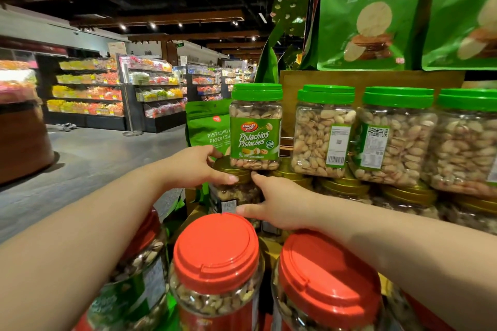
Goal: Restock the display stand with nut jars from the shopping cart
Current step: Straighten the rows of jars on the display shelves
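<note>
1. Left hand (197,166) curled over the gold lid of a clear gold-lidded nut jar (233,191) on the display stand.
2. Right hand (279,205) pressed against that jar's right side, thumb at its label.
3. Clear green-lidded pistachio jar (255,126) stacked on top, three more green-lidded jars (398,134) just beside.
4. Red-lidded nut jars (216,252) nearest the camera.
5. Green snack bags (368,11) on the wooden crate (376,79) above.

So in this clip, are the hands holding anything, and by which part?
Both hold one gold-lidded jar under the pistachio jar. The left hand grips its lid rim; the right hand holds its right side, thumb by the barcode label.
</note>
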Tool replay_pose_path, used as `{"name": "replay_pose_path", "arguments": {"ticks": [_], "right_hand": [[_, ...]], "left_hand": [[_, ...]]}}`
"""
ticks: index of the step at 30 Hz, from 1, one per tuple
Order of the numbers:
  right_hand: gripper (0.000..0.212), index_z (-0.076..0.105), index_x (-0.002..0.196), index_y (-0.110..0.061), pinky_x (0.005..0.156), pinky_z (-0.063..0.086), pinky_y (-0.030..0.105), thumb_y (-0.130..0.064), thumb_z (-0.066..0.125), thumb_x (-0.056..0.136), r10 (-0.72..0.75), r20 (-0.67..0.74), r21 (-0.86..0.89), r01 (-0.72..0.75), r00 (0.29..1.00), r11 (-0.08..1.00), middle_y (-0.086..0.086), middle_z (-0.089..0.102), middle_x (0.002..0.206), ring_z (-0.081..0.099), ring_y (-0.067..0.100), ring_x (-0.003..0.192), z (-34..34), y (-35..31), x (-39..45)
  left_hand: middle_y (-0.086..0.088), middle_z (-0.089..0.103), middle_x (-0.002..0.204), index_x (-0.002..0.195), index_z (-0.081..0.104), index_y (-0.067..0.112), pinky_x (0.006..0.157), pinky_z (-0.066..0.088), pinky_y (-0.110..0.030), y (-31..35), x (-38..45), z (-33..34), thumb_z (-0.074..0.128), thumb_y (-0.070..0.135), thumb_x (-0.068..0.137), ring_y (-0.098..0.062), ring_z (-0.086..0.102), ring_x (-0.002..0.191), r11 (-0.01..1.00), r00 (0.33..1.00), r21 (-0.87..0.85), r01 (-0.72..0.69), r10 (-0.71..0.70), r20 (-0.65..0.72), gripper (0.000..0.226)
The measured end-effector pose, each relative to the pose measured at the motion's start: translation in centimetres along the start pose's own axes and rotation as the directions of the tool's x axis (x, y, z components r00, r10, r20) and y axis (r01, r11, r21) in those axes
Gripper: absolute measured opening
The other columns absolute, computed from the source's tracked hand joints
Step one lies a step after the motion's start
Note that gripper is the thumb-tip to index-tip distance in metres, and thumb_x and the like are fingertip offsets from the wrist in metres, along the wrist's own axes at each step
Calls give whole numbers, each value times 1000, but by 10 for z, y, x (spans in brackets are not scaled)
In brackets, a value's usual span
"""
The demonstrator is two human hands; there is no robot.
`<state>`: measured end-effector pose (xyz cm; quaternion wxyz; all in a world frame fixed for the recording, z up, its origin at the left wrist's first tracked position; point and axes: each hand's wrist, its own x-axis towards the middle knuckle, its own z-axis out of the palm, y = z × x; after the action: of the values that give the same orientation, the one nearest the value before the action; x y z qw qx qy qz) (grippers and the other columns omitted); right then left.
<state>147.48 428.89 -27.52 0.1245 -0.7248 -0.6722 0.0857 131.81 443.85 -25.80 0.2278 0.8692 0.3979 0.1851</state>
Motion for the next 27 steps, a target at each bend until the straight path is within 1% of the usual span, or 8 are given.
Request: {"name": "replay_pose_path", "arguments": {"ticks": [7,10,13,16,18,22,24,27], "right_hand": [[99,20,160,-7,111,40,35,-68,56,91,13,-26,1,-13,1000,1000,13,44,156,43,29,141,4,3,3],[97,23,159,-7,109,41,34,-69,55,91,7,-49,10,-6,999,1000,13,45,155,45,28,140,6,4,5],[90,33,154,-7,106,43,35,-68,56,91,-3,-81,33,5,997,999,11,50,150,49,27,136,8,5,5],[83,40,148,-9,102,42,35,-67,58,91,5,-92,56,0,996,998,10,52,148,49,27,134,11,5,5],[80,43,143,-10,96,43,35,-68,58,91,6,-101,58,0,995,998,10,55,143,52,27,130,12,6,6],[78,44,142,-10,91,43,33,-67,57,91,2,-120,69,6,993,998,10,57,140,54,27,127,14,7,6],[78,43,145,-9,91,42,32,-65,58,92,-4,-129,80,15,992,997,9,56,141,53,26,129,14,8,6],[75,45,142,-10,85,40,30,-64,59,92,-11,-142,104,26,990,994,8,59,135,55,26,125,14,9,6]], "left_hand": [[2,60,112,131,51,19,62,42,-25,3,-2,4,79,71,64,-14,56,90,987,998,163,4,7,-68,89],[-2,63,121,131,52,17,71,42,-29,4,-4,7,77,75,63,-16,54,97,976,993,217,-5,31,-114,93],[-5,63,127,136,51,19,71,41,-28,6,-5,8,77,74,64,-17,54,100,972,990,234,-20,52,-133,93],[3,61,140,144,52,29,82,40,-23,12,-6,9,78,69,69,-14,56,117,974,987,214,-78,107,-123,89],[9,64,133,138,59,33,78,40,-21,15,-6,9,76,72,68,-8,55,107,972,989,217,-86,110,-99,82],[8,68,116,142,56,27,72,46,-24,14,-4,0,76,77,55,-11,61,97,978,1000,207,-16,15,5,103],[11,65,98,146,52,25,71,55,-28,13,-5,-6,81,66,59,-8,61,84,992,999,129,-7,1,52,101],[8,65,103,146,53,21,79,62,-39,16,-7,-8,87,50,69,-6,64,79,992,999,126,-15,9,42,89]]}}
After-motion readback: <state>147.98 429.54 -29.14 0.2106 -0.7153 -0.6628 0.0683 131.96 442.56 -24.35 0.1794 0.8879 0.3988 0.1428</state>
